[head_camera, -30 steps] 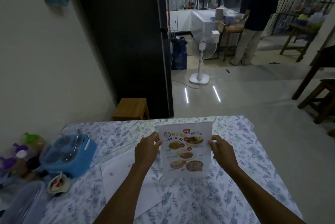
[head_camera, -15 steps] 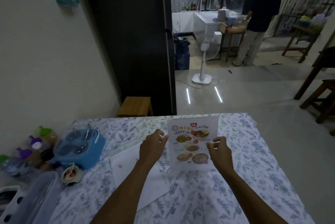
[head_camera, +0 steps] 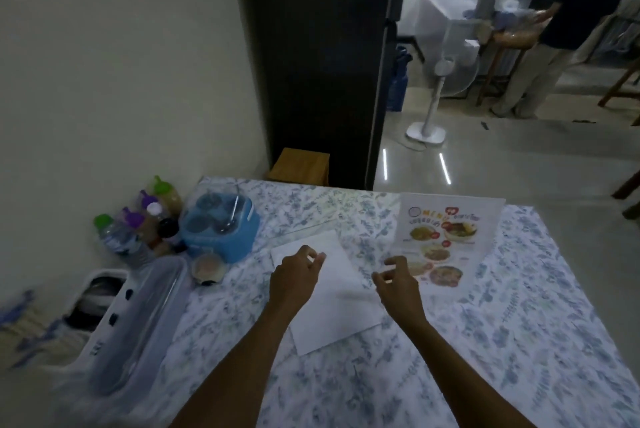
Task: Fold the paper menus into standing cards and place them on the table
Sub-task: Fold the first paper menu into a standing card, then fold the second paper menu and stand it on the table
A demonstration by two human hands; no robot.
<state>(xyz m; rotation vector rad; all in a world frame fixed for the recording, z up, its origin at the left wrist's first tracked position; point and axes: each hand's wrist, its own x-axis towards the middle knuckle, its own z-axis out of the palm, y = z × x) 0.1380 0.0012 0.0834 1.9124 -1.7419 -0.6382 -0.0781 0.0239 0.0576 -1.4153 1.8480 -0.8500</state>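
Observation:
A folded paper menu (head_camera: pixel 446 237) with food pictures stands upright on the floral tablecloth (head_camera: pixel 519 341), toward the far right of the table. A blank white sheet (head_camera: pixel 332 303) lies flat in front of me, left of the standing menu. My left hand (head_camera: pixel 294 275) hovers over the sheet's far left part, fingers loosely curled and empty. My right hand (head_camera: pixel 398 282) hangs empty just left of the standing menu, beside the sheet's right edge, not touching the menu.
A blue plastic container (head_camera: pixel 218 227), several capped bottles (head_camera: pixel 138 223), a small cup (head_camera: pixel 207 268) and a clear lidded box (head_camera: pixel 138 323) crowd the table's left side. Beyond stand a wooden stool (head_camera: pixel 299 166), a dark cabinet (head_camera: pixel 318 57), a fan (head_camera: pixel 436 95) and a person (head_camera: pixel 561 29).
Both hands have let go of the menu, which now stands by itself. The hands have drawn back and left over the white sheet. The camera has swung left.

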